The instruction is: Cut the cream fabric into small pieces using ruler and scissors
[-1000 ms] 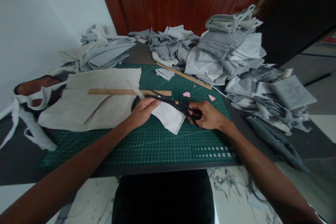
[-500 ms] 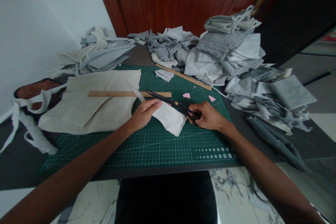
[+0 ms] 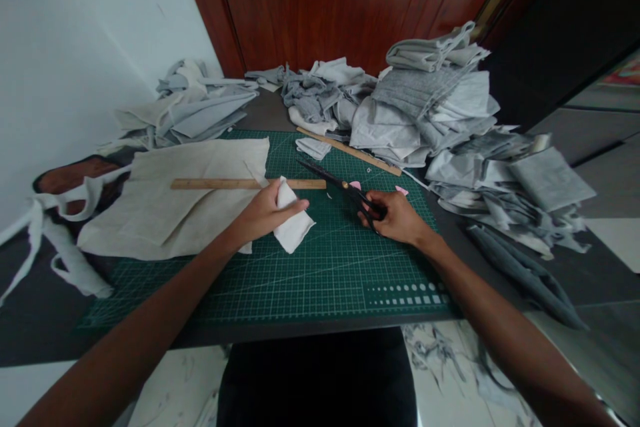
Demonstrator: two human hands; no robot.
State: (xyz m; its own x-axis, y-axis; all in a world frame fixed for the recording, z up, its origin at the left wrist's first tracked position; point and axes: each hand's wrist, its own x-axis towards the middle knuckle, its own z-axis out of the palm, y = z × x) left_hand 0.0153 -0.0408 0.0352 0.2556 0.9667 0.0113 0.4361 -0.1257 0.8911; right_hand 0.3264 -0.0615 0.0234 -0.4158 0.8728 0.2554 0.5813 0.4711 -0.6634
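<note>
In my left hand (image 3: 267,211) is a small folded piece of white cloth (image 3: 294,230), gripped between thumb and fingers above the green cutting mat (image 3: 320,280). My right hand (image 3: 395,215) is wrapped around the handles of black scissors (image 3: 345,185). Their blades look closed and point left and away, apart from the cloth. Under and beside my left hand, a wooden ruler (image 3: 215,183) lies across a large off-white cloth (image 3: 150,220). Two pink chalk-like pieces (image 3: 401,190) lie close to my right hand, one partly behind the scissors.
A second wooden ruler (image 3: 355,152) lies slanted at the mat's far edge, beside a small folded grey cloth (image 3: 313,147). Heaps of grey fabric (image 3: 395,113) line the back and right. More cloth (image 3: 195,110) is piled at left, near white strips (image 3: 75,257).
My left hand has turned and drawn the white cloth left, away from the scissors. The scissor blades have come free of the cloth and closed. My right hand has barely shifted.
</note>
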